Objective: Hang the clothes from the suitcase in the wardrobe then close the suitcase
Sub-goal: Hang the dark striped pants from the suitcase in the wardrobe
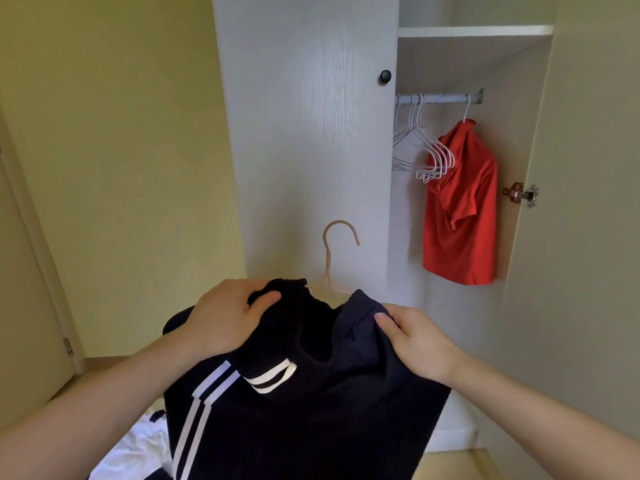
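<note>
Yellow walls, wardrobe point(304, 133) open ahead, red shirt point(460, 209) on its rail point(440, 98). My left hand point(225, 320) and right hand point(415, 337) pinch the dark top point(311, 410) at its shoulders, seating it on the hanger point(337, 258) below the rail.

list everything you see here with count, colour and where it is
dark garment: 1, navy-black with white stripes, held up in front of the wardrobe, on the pink hanger
pink hanger: 1, pale pink, hook sticking up out of the garment's neck
red shirt: 1, red, hanging on the rail at its right end
white hangers: several, count unclear, white, bunched on the rail left of the red shirt
rail: 1, grey, under the shelf
shelf: 1, white, top of the wardrobe
wardrobe door: 1, white with a black knob, centre
white cloth: 1, white, bottom left, partly hidden
left hand: 1, gripping the garment's left shoulder
right hand: 1, gripping the right shoulder
</note>
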Demonstrator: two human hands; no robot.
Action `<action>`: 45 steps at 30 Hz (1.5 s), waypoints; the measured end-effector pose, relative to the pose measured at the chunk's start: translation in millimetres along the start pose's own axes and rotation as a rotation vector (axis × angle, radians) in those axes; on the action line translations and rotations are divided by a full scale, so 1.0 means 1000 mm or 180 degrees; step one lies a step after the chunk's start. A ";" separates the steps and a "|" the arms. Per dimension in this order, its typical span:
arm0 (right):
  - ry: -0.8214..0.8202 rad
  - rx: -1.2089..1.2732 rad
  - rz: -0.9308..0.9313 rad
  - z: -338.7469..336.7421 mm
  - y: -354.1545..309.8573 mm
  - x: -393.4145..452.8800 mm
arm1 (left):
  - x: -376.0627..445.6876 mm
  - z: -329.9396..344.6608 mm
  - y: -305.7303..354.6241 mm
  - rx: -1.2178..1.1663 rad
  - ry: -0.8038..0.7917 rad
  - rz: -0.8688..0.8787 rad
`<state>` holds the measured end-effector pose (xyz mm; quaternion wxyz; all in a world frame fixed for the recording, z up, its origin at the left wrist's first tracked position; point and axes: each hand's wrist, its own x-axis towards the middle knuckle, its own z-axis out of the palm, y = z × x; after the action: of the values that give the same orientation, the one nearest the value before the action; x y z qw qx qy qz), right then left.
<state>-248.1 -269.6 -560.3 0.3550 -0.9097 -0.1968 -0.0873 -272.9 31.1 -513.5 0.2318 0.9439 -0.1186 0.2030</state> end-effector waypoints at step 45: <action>-0.0113 0.1722 0.0787 -0.059 -0.090 -0.022 | 0.057 0.033 0.139 -0.3999 0.0294 -0.1356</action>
<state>-306.9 -255.6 -468.4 0.5889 -0.8006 -0.1068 0.0281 -255.2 -112.4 -461.3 0.7778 0.6225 -0.0152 0.0852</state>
